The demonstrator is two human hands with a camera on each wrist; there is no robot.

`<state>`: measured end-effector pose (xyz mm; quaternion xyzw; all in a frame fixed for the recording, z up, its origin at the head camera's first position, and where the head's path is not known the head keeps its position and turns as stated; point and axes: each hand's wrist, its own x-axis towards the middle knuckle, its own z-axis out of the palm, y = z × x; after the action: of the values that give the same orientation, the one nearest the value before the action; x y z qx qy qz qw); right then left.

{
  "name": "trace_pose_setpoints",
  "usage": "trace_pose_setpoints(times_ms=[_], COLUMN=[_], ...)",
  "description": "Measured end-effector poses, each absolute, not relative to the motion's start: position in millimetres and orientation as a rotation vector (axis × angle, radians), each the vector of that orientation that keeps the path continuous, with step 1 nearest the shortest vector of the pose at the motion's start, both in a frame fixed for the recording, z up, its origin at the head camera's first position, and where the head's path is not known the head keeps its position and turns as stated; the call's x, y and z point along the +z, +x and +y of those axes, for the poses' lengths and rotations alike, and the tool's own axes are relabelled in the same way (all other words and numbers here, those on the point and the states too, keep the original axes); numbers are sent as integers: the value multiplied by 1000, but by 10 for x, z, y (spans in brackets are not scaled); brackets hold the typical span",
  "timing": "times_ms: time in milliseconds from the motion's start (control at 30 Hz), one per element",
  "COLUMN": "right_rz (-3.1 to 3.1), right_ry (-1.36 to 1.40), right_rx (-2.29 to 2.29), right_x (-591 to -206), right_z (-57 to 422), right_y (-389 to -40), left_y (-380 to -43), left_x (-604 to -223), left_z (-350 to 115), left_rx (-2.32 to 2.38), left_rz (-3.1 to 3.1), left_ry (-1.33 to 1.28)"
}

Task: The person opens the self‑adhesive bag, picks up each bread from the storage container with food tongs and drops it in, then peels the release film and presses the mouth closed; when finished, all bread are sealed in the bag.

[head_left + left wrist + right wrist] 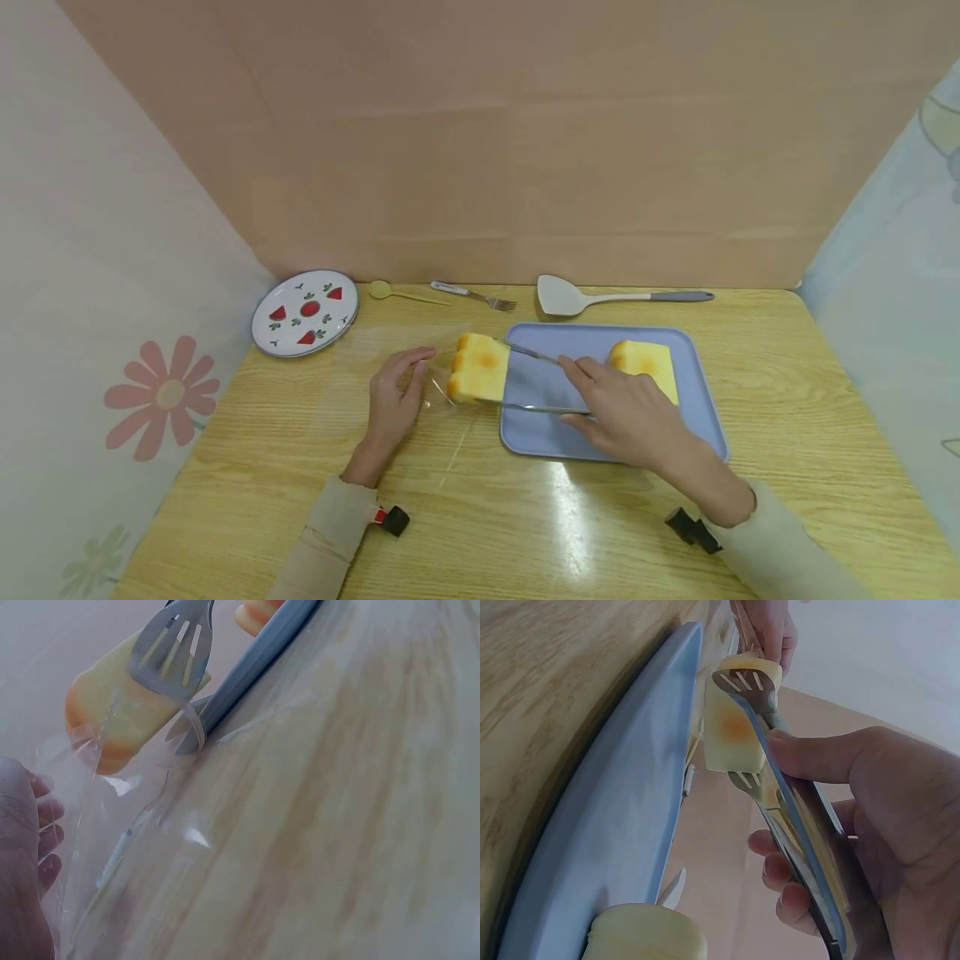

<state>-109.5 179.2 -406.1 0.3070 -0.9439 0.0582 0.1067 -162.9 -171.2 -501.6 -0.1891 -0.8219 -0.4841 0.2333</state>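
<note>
In the head view my right hand (633, 412) grips metal tongs (543, 409) with slotted ends. A toast-shaped piece of bread (486, 371), yellow with browned edges, is held between the tong ends, beyond the left edge of the blue tray (517, 440). My left hand (390, 398) pinches the edge of a clear plastic bag (120, 784). The bread's browned end sits at the bag's mouth; how far inside it reaches is hard to tell through the film. Another piece of bread (651, 362) lies on the tray, partly behind my right hand.
Along the back lie a yellow spoon (381, 289), a fork (498, 302) with a white handle, and a white spatula (561, 297) with a grey handle end. Plates (292, 293) with a fruit pattern stand at the back left. Walls close off the back and both sides.
</note>
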Motion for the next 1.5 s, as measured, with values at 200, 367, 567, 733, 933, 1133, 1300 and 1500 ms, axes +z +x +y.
trace_pose_setpoints(times_ms=[200, 367, 567, 733, 933, 1133, 1300, 1500], right_rz=[-2765, -2776, -2763, -2725, -2686, -2771, -2812, -2820], right_ry=[926, 903, 919, 951, 985, 971, 928, 938], right_rx=[158, 136, 105, 71, 30, 78, 153, 166], right_x=[-4049, -4036, -4033, -4008, -3946, -3934, -3931, -3971], right_z=[1744, 1726, 1765, 1757, 1685, 1706, 1758, 1728], right_y=[-1102, -1117, -1104, -1096, -1118, -1204, -1258, -1281], left_y=[-1624, -1621, -1596, -1593, -1610, -1629, -1636, -1631], left_x=[-5005, -5014, -4966, -4933, -4984, -5026, -5028, -5021], left_z=[-1712, -1710, -1657, -1620, -1663, -1683, -1677, -1690], left_rx=[-1334, -1349, -1334, -1307, -1292, -1324, -1289, -1295], left_rz=[-2242, -2239, -2227, -2186, -2192, -2179, -2202, -2205], left_ry=[-520, -522, -523, -526, -535, -574, -582, -579])
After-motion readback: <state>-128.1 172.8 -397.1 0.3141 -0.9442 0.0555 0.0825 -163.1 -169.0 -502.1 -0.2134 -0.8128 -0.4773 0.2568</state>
